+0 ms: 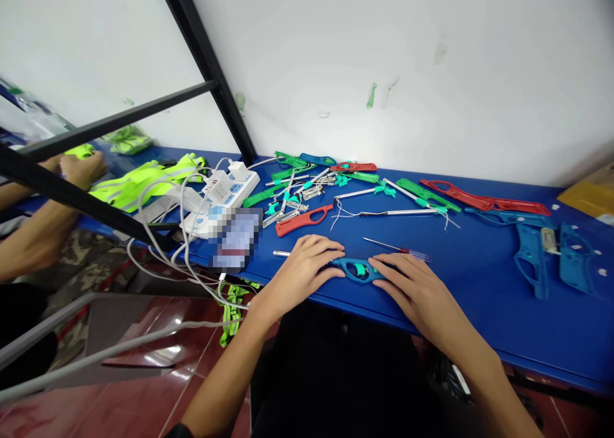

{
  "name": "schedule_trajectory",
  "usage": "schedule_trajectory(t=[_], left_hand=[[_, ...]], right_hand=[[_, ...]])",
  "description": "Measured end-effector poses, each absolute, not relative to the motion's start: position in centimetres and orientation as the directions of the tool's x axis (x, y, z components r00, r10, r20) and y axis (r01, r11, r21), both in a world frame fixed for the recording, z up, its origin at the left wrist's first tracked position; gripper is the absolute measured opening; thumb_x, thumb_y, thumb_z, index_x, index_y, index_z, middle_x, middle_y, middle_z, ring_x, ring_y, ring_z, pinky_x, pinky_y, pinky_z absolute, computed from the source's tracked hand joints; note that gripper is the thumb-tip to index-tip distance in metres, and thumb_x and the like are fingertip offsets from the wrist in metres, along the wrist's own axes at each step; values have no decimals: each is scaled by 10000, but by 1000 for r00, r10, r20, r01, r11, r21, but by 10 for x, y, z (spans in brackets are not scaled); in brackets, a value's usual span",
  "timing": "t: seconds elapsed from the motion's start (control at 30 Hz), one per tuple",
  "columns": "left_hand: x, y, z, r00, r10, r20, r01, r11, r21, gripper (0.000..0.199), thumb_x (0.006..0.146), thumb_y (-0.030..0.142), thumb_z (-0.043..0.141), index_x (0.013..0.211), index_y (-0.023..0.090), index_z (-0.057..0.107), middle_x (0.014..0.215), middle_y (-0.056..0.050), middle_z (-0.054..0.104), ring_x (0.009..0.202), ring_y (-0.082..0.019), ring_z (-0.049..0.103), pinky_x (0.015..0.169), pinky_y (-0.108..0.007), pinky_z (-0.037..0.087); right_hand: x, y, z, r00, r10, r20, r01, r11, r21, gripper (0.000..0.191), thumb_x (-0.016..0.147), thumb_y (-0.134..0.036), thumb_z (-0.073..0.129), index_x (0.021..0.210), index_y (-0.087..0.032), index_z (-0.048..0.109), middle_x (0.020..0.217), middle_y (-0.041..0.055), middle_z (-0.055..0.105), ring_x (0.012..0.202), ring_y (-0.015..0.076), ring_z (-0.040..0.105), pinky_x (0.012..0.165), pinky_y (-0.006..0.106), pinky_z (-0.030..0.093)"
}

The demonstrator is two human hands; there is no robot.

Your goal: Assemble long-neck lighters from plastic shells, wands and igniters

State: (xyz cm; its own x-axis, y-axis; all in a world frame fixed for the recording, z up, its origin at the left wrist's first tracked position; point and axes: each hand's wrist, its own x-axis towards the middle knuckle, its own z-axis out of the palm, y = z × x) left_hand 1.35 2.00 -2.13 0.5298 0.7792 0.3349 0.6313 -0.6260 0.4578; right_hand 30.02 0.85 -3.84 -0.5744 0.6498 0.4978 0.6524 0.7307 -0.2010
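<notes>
A blue lighter casing [357, 270] with a green trigger part in its opening lies near the front edge of the blue table. My left hand [307, 265] grips its left end, where a metal tube [281, 253] sticks out past the fingers. Around the right end of the same casing are the fingers of my right hand [412, 284]. Just beyond, a screwdriver [396, 249] lies beside my right hand. A red casing half [303, 221] rests behind my left hand.
Several metal tubes with wires [364, 194] and green casings [426, 194] lie along the back. Blue casing halves [530, 259] are at right. A power strip [225, 201], cables and a phone [238, 240] sit left. Beyond the black frame [206, 54], another person's hand [84, 168] holds yellow-green straps.
</notes>
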Motion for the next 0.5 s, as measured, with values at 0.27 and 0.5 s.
schedule_trajectory(t=[0.27,0.5], left_hand=[[10,25,-24,527,778,342,554,-620,556,287,1117,284,594,1365,214,720,1399,-95,742,1312,-258,620,1166,-492,490],[12,24,-28,459,820,343,537,-563,628,245,1127,279,574,1292,210,741,1384,-103,725,1301,-259,625,1142,-476,537]], right_hand=[[297,7,-34,-592,648,479,671,725,-152,329,1132,-268,545,1432,-180,646,1333,112,754,1191,271,707,1061,477,580],[294,8,-30,-593,641,488,695,713,-92,305,1130,-262,551,1406,-178,648,1314,110,768,1159,278,703,1035,470,561]])
